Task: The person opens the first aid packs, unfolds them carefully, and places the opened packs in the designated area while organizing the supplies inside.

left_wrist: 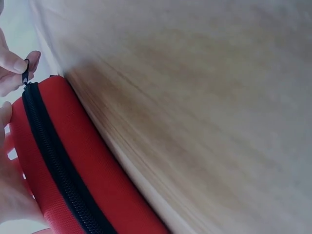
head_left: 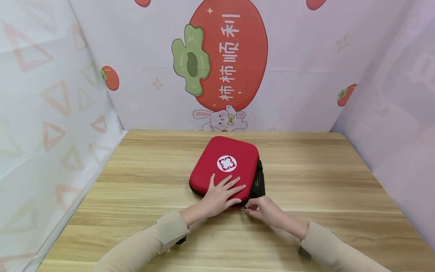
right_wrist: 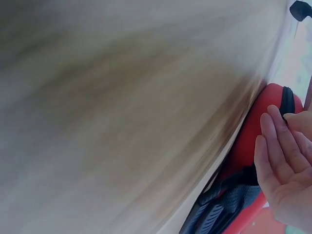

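White printed backdrop [head_left: 142,45] behind, big red fruit [head_left: 251,56] with white characters, rabbit [head_left: 221,119] at its foot; wood-grain table [head_left: 142,170] below, running up to it; beige sleeves [head_left: 319,241] reach in from the near edge; red case [head_left: 234,149] lies flat mid-table, slightly turned, lid down; left hand [head_left: 218,198] flat on the lid's near part, fingers spread, gripping nothing; right hand [head_left: 266,212] at the near right corner, thumb and finger pinching the zip pull; black strap [head_left: 259,183] on the case's right side; black zip [left_wrist: 53,156] runs along the side wall; white round emblem [head_left: 226,163] on the lid, just beyond the left fingertips; zip pull [left_wrist: 26,75] smallest, upright between the pinching fingers.
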Demonstrator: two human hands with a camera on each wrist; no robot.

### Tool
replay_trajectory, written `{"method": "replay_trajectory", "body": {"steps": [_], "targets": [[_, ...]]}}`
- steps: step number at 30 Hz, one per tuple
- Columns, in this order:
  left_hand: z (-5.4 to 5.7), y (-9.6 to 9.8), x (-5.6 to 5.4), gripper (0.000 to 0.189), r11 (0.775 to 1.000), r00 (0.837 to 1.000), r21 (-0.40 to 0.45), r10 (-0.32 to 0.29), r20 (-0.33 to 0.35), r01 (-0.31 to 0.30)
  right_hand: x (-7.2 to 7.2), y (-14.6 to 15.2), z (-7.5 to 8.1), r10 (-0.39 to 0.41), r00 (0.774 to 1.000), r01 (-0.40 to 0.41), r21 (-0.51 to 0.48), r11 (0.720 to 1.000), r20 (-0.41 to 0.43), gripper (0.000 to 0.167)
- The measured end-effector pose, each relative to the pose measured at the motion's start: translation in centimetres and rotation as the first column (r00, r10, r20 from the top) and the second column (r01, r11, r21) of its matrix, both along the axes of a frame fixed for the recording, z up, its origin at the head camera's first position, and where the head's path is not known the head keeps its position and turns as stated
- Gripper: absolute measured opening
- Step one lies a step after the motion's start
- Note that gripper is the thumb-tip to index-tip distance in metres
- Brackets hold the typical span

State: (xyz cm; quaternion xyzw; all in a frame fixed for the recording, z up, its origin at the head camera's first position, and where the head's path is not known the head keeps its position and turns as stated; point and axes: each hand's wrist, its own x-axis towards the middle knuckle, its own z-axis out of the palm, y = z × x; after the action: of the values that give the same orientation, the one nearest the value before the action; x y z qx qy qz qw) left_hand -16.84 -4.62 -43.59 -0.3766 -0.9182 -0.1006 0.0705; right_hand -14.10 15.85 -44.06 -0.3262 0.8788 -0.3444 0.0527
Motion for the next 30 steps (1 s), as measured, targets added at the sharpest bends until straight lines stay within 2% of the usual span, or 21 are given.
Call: {"method": "replay_trajectory", "body": {"steps": [8, 11, 15, 17, 21, 24, 30], "targets": [[0.0, 0.0, -0.2, 0.051, 0.999, 1.000, -0.040, 0.013, 0.012, -0.013, -0.4, 0.8, 0.2, -0.020, 1.000, 0.020, 0.037, 0.999, 0.018, 0.007], [0.3, -0.6, -0.8, 0.052, 0.999, 0.998, -0.028, 0.025, 0.056, -0.023, -0.5, 1.2, 0.3, -0.021, 0.999, 0.019, 0.044, 0.999, 0.026, 0.007], [0.8, -2.1, -2.0, 0.053, 0.998, 0.992, -0.040, 0.045, 0.118, -0.041, -0.5, 2.1, 0.4, -0.048, 0.999, 0.047, 0.041, 0.998, 0.025, 0.007], [1.0, -2.8, -2.6, 0.053, 0.998, 0.991, -0.059, 0.032, 0.131, -0.024, -0.4, 2.6, 0.3, -0.069, 0.997, 0.068, 0.035, 0.997, 0.024, 0.006], [1.1, -4.0, -3.3, 0.053, 0.994, 0.989, -0.093, -0.039, 0.143, 0.052, -0.4, 3.5, 0.5, -0.100, 0.995, 0.100, 0.029, 0.995, 0.002, 0.006], [1.2, -4.5, -3.3, 0.052, 0.991, 0.983, -0.084, -0.088, 0.159, 0.102, -0.4, 3.9, 0.6, -0.111, 0.994, 0.112, 0.043, 0.993, -0.024, 0.007], [1.2, -4.8, -2.7, 0.051, 0.986, 0.976, -0.071, -0.133, 0.174, 0.148, -0.9, 5.0, 0.7, -0.160, 0.981, 0.169, 0.084, 0.982, -0.108, 0.007]]}}
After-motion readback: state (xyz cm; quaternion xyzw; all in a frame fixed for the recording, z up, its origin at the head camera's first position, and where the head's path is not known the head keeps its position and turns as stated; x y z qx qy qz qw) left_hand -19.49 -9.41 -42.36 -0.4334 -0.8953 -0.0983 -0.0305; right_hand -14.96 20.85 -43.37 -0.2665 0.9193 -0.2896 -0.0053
